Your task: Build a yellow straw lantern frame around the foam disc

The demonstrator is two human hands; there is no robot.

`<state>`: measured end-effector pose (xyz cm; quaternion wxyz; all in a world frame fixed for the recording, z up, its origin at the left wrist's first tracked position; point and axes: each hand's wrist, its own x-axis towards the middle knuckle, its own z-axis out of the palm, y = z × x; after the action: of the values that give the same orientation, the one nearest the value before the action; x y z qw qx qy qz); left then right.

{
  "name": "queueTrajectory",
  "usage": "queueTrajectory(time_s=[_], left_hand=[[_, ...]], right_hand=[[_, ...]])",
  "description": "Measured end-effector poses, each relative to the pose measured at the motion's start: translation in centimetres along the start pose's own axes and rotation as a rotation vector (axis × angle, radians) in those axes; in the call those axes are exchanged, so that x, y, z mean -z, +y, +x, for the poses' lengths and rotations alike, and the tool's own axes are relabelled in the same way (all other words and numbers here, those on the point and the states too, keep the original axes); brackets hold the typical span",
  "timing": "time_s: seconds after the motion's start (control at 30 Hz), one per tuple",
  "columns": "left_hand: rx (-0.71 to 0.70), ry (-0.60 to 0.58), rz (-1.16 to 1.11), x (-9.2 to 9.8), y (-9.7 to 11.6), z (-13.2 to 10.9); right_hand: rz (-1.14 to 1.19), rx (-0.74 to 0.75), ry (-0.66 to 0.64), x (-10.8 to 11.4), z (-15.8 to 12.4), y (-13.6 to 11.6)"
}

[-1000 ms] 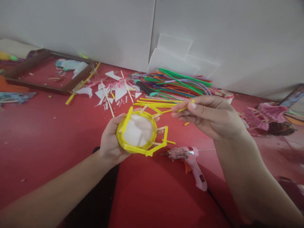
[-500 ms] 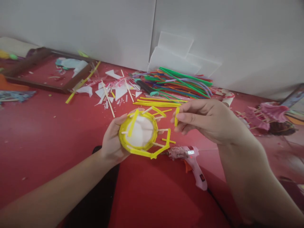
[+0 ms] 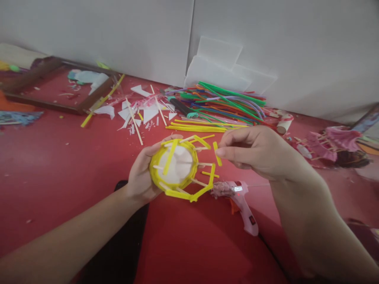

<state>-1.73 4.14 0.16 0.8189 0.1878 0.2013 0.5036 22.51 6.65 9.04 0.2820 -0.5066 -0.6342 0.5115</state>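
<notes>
My left hand (image 3: 145, 169) is wrapped round a small round basket (image 3: 194, 167) made of yellow pipe cleaner and pale wooden sticks, with a white base inside. The sticks stand out around its rim, several joined by yellow pieces. Between thumb and forefinger, my right hand (image 3: 248, 152) pinches a short piece of yellow pipe cleaner (image 3: 217, 154) just right of the basket, across a gap between two sticks. Another short yellow piece (image 3: 214, 175) lies on the table below it. A pink glue gun (image 3: 237, 193) with a lit red light rests close by.
Coloured pipe cleaners (image 3: 219, 102) lie heaped by the wall, with a black and teal cutter (image 3: 180, 106) beside them. White scraps (image 3: 151, 112) and sticks are scattered leftward. A brown frame (image 3: 44, 100) sits far left, a pink craft piece (image 3: 334, 144) at right.
My right hand has brought its yellow piece slightly left and down, closer to the basket, and the piece has tilted. The basket has shifted a little right and down in my left hand.
</notes>
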Motion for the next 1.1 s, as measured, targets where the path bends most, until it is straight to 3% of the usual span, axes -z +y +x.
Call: queueTrajectory(time_s=[0.57, 1.1], left_hand=[[-0.036, -0.127, 0.032, -0.48, -0.22, 0.27], [0.006, -0.115, 0.016, -0.19, -0.10, 0.08]], right_hand=[[-0.048, -0.016, -0.024, -0.37, 0.14, -0.20], [-0.061, -0.041, -0.021, -0.63, 0.22, -0.31]])
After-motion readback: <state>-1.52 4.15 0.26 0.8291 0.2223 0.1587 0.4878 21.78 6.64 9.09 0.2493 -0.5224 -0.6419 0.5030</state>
